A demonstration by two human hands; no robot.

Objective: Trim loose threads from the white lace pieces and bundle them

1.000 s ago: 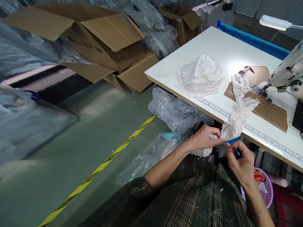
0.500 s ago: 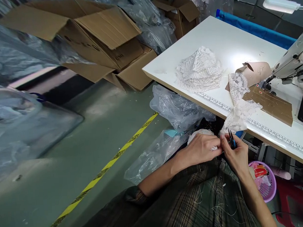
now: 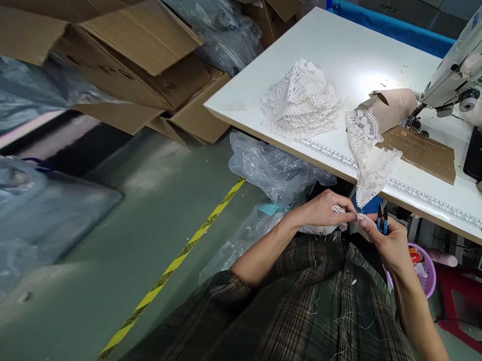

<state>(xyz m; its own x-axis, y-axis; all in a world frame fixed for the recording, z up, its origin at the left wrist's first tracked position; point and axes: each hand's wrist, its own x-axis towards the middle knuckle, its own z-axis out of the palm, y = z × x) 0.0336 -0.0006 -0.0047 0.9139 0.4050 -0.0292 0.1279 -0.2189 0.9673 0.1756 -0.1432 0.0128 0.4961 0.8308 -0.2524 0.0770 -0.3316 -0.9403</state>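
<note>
My left hand [image 3: 331,209] is closed in a pinch on a white lace piece [image 3: 319,229], part of which hangs below it over my lap. Close beside it, my right hand [image 3: 391,241] holds small blue thread snips [image 3: 382,220], blades upward, while its thumb and fingertip pinch the edge of the same lace. Just above the hands, a lace strip [image 3: 369,168] hangs over the table edge and narrows to a point. Whether a thread joins that point to the lace in my hands is too small to tell.
The white table [image 3: 279,68] carries a lace pile [image 3: 301,102], a sewing machine [image 3: 454,62] and brown card [image 3: 425,153]. Below are a pink basket [image 3: 429,282], a red stool [image 3: 458,294] and plastic bags [image 3: 264,169]. Cardboard boxes [image 3: 141,42] stand left of the table.
My hands have moved slightly apart, and the snips show more clearly. The hanging lace's lower tip now shows above my fingers. The whole view has shifted, with the table higher and further left.
</note>
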